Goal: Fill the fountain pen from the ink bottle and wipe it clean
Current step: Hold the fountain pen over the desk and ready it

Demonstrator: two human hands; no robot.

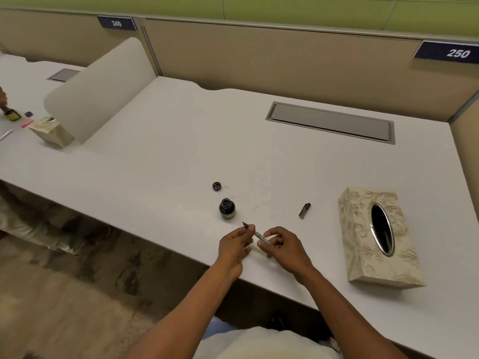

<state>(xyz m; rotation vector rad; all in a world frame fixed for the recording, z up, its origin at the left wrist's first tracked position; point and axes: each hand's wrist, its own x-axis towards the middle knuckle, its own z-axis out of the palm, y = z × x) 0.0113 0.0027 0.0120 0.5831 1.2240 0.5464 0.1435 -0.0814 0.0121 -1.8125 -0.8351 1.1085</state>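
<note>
- White tabletop (285,164), cubicle; ink bottle (227,208) open, lid (216,186) farther back.
- Both hands, left (234,246) and right (283,246), pinch pen (255,233), nib toward bottle.
- Risk: left wrist knocks bottle, ink spills.

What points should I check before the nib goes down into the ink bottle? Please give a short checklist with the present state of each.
1. Ink bottle open: ok, its bottle cap lies apart on the desk.
2. Bottle upright: ok.
3. Fountain pen uncapped: ok, nib bare; pen cap lies to the right.
4. Pen held: ok, left hand pinches near the nib, right hand grips the rear.
5. Ink level: cannot tell.
6. Tissue ready for wiping: cannot tell; the tissue box opening looks dark.
</note>
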